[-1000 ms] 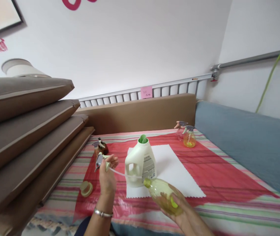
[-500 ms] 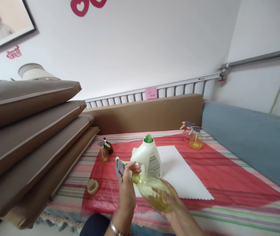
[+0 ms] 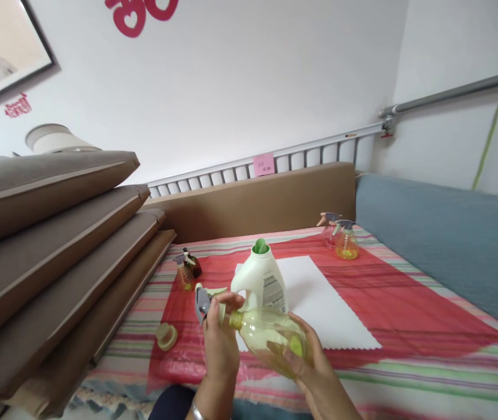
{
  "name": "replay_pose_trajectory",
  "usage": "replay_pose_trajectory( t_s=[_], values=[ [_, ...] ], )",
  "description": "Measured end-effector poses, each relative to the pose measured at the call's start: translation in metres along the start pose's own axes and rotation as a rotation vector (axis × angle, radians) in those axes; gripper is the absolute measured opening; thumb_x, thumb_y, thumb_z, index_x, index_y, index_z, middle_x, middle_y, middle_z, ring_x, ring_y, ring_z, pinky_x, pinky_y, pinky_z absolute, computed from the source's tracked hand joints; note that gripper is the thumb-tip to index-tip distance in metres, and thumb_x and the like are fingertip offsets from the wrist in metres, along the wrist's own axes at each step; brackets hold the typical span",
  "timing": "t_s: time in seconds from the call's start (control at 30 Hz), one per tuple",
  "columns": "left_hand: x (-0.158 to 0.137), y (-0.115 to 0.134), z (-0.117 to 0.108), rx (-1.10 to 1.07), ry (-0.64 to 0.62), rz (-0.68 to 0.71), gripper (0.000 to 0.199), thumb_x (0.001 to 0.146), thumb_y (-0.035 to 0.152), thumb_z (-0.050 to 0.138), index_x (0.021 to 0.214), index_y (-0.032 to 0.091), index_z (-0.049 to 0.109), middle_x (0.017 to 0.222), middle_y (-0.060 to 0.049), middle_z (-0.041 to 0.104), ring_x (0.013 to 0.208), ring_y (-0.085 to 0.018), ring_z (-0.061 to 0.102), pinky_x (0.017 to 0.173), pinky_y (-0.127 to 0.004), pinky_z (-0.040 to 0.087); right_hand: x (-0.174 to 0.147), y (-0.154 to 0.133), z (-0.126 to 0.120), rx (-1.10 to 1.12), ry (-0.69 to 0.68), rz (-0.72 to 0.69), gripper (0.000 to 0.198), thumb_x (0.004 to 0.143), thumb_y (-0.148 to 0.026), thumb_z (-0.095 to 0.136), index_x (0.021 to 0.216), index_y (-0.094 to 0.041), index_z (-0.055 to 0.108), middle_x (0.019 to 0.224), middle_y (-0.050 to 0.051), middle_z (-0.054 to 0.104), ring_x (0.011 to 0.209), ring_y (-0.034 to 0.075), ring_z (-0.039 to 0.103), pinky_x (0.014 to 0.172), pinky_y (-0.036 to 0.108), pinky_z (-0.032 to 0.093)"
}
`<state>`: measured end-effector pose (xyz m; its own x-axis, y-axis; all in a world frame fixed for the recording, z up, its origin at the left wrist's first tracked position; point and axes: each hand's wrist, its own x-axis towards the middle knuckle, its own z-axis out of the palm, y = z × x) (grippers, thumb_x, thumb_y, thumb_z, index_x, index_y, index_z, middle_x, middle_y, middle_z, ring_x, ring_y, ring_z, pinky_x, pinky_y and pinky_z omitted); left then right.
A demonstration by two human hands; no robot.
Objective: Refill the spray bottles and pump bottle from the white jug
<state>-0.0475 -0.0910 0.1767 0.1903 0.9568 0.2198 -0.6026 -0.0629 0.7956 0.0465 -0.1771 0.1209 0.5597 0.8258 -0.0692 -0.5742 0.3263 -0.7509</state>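
My left hand [image 3: 220,344] is closed around the collar of a grey and pale green trigger spray head [image 3: 203,302]. My right hand [image 3: 314,364] grips the body of a see-through yellow bottle [image 3: 269,332], which lies tilted in the air with its neck toward the spray head. Threads show on the bottle's neck, just beside the collar; whether the two touch I cannot tell. Behind the bottle stands a white detergent jug [image 3: 266,280], its mouth uncapped and green inside. A pale round cap [image 3: 165,336] rests on the red sheet to the left.
Two small spray bottles, one amber [image 3: 184,275] and one dark brown [image 3: 193,265], stand at the left. A pink one [image 3: 330,233] and a yellow one [image 3: 347,245] are at the back right. White paper [image 3: 340,321] lies on a red sheet [image 3: 389,291]. Stacked brown cushions [image 3: 56,256] rise at left.
The spray head and my left hand have moved slightly left, away from the bottle's neck, so more of the threads shows. My view has also shifted a little.
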Motion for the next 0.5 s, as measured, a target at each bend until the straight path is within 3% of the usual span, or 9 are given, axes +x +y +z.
replay_pose_trajectory(
  t_s=[0.1,0.27,0.37,0.5],
  values=[
    [-0.001,0.0,-0.001,0.123,0.033,0.056,0.03,0.081,0.043,0.048,0.08,0.017,0.064,0.079,-0.006,0.065,0.083,-0.02,0.06,0.083,-0.032,0.042,-0.002,-0.001,0.001,-0.028,0.005,-0.02,0.081,0.044,-0.049,0.08,0.112,-0.031,0.039,0.11,0.007,0.049,0.087,0.028,0.061,0.071,0.047,0.051],
    [-0.01,0.001,0.002,0.261,-0.016,0.068,0.032,0.081,0.042,0.048,0.075,0.016,0.065,0.076,-0.005,0.064,0.078,-0.018,0.059,0.076,-0.028,0.044,-0.005,-0.001,0.002,-0.077,0.02,-0.022,0.083,0.046,-0.051,0.078,0.114,-0.029,0.038,0.11,0.009,0.052,0.087,0.029,0.062,0.074,0.047,0.05],
    [-0.013,0.001,0.005,0.249,-0.039,0.051,0.031,0.08,0.041,0.049,0.07,0.016,0.064,0.073,-0.005,0.064,0.074,-0.017,0.06,0.074,-0.027,0.045,-0.007,0.002,0.001,-0.089,0.047,0.012,0.081,0.046,-0.054,0.077,0.113,-0.028,0.039,0.106,0.008,0.056,0.091,0.029,0.061,0.076,0.045,0.048],
    [-0.011,-0.002,0.005,0.098,-0.072,-0.024,0.025,0.076,0.039,0.056,0.066,0.016,0.062,0.071,-0.004,0.064,0.077,-0.019,0.061,0.083,-0.032,0.045,-0.005,0.006,-0.002,-0.07,0.052,0.041,0.078,0.046,-0.052,0.079,0.11,-0.027,0.041,0.101,0.008,0.059,0.093,0.028,0.06,0.078,0.043,0.047]
  ],
)
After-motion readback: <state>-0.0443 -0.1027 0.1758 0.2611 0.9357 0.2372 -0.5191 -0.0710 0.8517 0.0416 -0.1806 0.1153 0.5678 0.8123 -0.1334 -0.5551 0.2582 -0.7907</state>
